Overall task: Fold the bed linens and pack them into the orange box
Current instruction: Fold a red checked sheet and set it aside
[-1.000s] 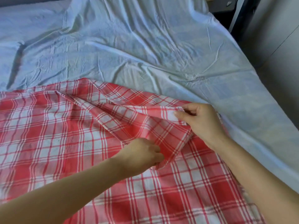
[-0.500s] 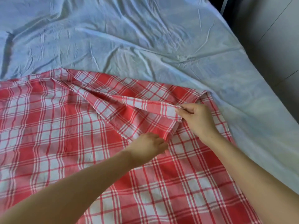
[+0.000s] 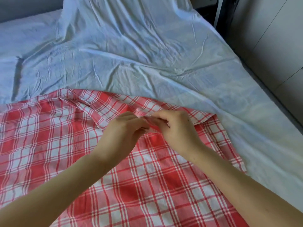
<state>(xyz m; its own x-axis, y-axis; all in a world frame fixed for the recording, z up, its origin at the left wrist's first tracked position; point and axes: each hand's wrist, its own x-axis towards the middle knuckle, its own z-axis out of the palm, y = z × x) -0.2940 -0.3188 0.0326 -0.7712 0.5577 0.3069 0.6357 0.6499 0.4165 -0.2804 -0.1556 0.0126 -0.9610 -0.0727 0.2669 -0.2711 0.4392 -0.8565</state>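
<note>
A red and white plaid sheet [image 3: 49, 145] lies spread over the near half of the bed, its far edge rumpled into a fold. My left hand [image 3: 123, 133] and my right hand [image 3: 173, 128] meet at that fold near the sheet's far right corner. Both have their fingers curled and pinch the plaid fabric between them. A pale blue sheet [image 3: 131, 54] covers the far part of the bed, wrinkled and loose. The orange box is not in view.
The bed's right edge [image 3: 268, 115] runs diagonally from top centre to lower right. Beyond it stands a grey cabinet front [image 3: 278, 46]. A dark gap [image 3: 224, 15] shows at the top right corner.
My left hand has moved up and right to meet my right hand at the raised fold. The lifted flap of plaid fabric has come down flatter against the sheet.
</note>
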